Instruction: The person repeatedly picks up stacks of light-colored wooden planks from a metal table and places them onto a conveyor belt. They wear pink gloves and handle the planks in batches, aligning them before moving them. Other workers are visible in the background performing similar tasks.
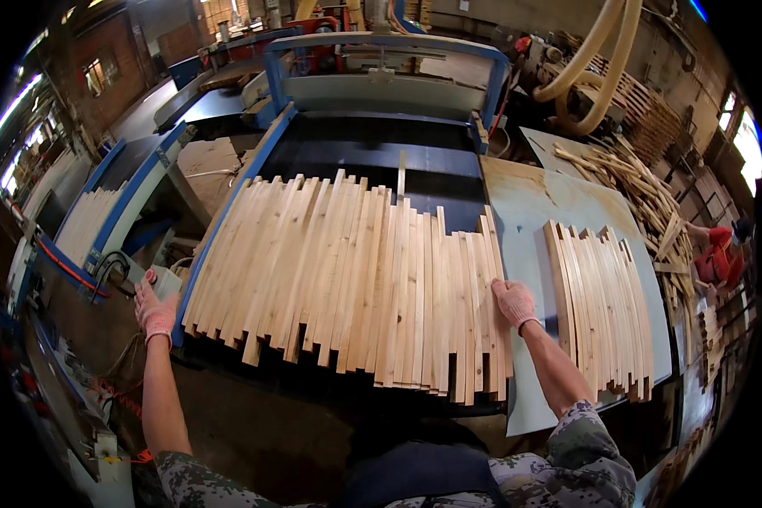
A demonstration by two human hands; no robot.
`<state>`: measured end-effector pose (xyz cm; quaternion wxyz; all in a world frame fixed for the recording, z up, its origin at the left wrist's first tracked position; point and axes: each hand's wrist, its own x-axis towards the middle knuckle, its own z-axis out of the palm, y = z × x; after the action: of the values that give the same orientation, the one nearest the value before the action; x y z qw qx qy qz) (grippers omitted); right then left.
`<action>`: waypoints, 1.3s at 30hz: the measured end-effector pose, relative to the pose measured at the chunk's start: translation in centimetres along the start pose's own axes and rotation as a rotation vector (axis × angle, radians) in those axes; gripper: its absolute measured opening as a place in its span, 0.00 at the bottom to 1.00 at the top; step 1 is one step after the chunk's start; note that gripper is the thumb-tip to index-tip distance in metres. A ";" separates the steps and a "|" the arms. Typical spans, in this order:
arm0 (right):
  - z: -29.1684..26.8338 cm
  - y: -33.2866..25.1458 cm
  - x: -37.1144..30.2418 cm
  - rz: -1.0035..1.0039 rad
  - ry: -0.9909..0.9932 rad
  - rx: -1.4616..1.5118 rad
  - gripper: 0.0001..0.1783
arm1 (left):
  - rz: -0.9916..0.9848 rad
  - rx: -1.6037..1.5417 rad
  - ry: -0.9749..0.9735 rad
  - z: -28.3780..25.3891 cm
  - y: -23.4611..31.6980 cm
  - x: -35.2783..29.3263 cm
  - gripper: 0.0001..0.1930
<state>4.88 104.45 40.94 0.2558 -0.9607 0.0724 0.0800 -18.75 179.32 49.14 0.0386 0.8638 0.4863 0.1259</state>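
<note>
Many pale wooden strips (330, 279) lie side by side on a dark conveyor belt (356, 140), their near ends uneven. At the belt's left edge, my left hand (155, 309), in a pink knit glove, reaches to a small grey control box (168, 283) with a red button (151, 276). Its fingers are stretched out and it holds nothing. My right hand (515, 302), gloved alike, rests with its fingers against the rightmost strips of the row. One lone strip (401, 176) sticks out beyond the others onto the belt.
A second bundle of strips (601, 305) lies on a pale side board (529, 372) to the right. Blue frame (381, 40) spans the belt's far end. Loose wood (631, 190) is piled at far right, near a person in red (720, 256). Another conveyor (114, 182) stands left.
</note>
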 end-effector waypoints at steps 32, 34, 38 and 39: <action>1.8 6.7 -0.9 0.064 0.117 1.061 0.26 | -0.127 -1.068 -1.694 10.3 3.4 -36.1 0.25; 2.0 7.3 -0.5 0.076 0.123 1.135 0.25 | -0.160 -0.534 -1.408 16.4 2.5 -40.2 0.26; 2.3 8.2 -0.6 0.072 0.135 1.127 0.26 | 0.493 0.315 -1.447 31.9 -5.2 -44.8 0.25; 2.4 8.2 -0.7 0.066 0.134 1.124 0.26 | 0.378 0.363 -1.451 32.7 -6.4 -45.7 0.25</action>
<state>2.47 98.67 35.07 0.7202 -0.6770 0.1497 -0.0242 -38.35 145.63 8.18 0.1831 0.7913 0.1964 -0.5493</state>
